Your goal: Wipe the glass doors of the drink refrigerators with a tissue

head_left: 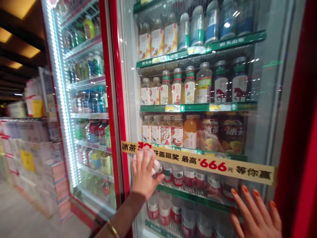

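Under the loosely bent left grip (144,173), held there, is a white wad (156,166), maybe tissue. Keep it flat on the glass door (262,86) and rub gently. The right grip (259,213) is spread wide, holding nothing.

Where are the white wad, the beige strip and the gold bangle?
White wad (156,166): head view, its exposed right end.
Beige strip (198,162): head view, middle of its printed face.
Gold bangle (113,228): head view, its visible band.

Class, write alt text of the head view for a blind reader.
Left hand holds a white cloth or tissue over a tan promotional strip on a glass refrigerator door; right hand spreads lower right. Bottled drinks line shelves behind it.
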Tool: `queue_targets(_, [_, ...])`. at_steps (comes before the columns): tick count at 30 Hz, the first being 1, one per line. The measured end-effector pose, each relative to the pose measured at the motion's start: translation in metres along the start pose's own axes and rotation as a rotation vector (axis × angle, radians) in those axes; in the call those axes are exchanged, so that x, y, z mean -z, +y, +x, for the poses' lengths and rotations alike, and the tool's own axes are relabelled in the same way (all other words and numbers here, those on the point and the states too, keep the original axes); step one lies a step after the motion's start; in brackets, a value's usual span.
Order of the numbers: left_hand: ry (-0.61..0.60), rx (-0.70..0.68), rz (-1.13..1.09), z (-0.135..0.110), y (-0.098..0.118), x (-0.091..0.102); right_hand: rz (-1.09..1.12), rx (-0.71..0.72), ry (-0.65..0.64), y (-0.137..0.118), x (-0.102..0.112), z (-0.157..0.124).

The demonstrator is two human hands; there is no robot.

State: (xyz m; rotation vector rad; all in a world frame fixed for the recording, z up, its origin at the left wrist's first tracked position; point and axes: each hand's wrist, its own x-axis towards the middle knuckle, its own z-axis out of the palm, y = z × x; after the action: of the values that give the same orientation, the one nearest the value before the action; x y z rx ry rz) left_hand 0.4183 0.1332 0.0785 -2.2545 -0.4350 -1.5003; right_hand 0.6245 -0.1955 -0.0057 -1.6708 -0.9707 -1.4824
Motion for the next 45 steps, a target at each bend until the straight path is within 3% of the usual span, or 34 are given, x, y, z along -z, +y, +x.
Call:
queue_targets(2, [0.007,0.293,-0.072,0.03,-0.02,0.007,0.015,-0.036,0.012,-0.002,-0.002,-0.002])
queue_targets(3, [0.025,0.388,-0.114,0.045,-0.017,0.009,0.015,-0.051,0.015,-0.004,-0.002,-0.002])
queue_targets(5, [0.067,0.44,-0.168,0.065,0.015,0.009,0.009,-0.066,0.02,-0.006,-0.002,-0.002])
queue_targets(10, [0.032,0.163,-0.201,0.068,0.143,0.008,-0.005,-0.037,0.011,-0.007,0.0,0.004])
queue_targets(13, [0.035,-0.096,-0.192,0.059,0.175,0.011,-0.038,-0.007,0.004,-0.002,0.0,0.004])
queue_targets(15, [0.049,-0.266,-0.179,0.051,0.163,0.013,-0.075,0.036,-0.008,0.003,-0.001,0.003])
queue_targets(17, [0.043,-0.289,-0.165,0.042,0.126,0.014,-0.106,0.082,-0.025,0.007,-0.002,0.001])
queue_targets(19, [0.014,-0.135,-0.144,0.038,0.075,0.012,-0.109,0.097,-0.039,0.01,-0.004,-0.002])
queue_targets(21, [0.004,0.103,-0.123,0.045,0.027,0.009,-0.092,0.075,-0.027,0.01,-0.006,-0.004])
queue_targets(23, [0.03,0.295,-0.131,0.063,0.004,0.007,-0.083,0.052,-0.012,0.009,-0.008,-0.005])
queue_targets(25, [0.063,0.37,-0.139,0.083,0.018,0.008,-0.09,0.059,-0.013,0.008,-0.007,-0.004])
queue_targets(27, [0.077,0.281,-0.112,0.095,0.06,0.01,-0.091,0.084,-0.021,0.008,-0.005,-0.001])
queue_targets(30, [0.095,-0.098,-0.03,0.087,0.136,0.01,-0.066,0.142,0.02,0.007,0.0,0.007])
queue_targets(32, [0.113,-0.334,-0.007,0.063,0.162,0.009,-0.068,0.193,0.07,0.008,0.002,0.013])
queue_targets(34, [0.132,-0.505,-0.018,0.036,0.157,0.011,-0.089,0.231,0.088,0.007,0.004,0.016])
queue_targets(36, [0.141,-0.616,-0.04,0.025,0.126,0.016,-0.111,0.237,0.074,0.005,0.004,0.018])
queue_targets(38, [0.138,-0.65,-0.065,0.048,0.089,0.024,-0.132,0.233,0.051,0.003,0.005,0.019])
queue_targets(40, [0.136,-0.571,-0.094,0.101,0.069,0.033,-0.147,0.22,0.049,0.003,0.005,0.019])
queue_targets(41, [0.127,-0.491,-0.102,0.131,0.07,0.036,-0.154,0.214,0.055,0.003,0.005,0.019])
queue_targets(43, [0.128,-0.36,-0.159,0.182,0.094,0.039,-0.167,0.206,0.068,0.004,0.005,0.017])
queue_targets(45, [0.088,-0.36,-0.229,0.203,0.132,0.038,-0.166,0.195,0.074,0.005,0.006,0.013])
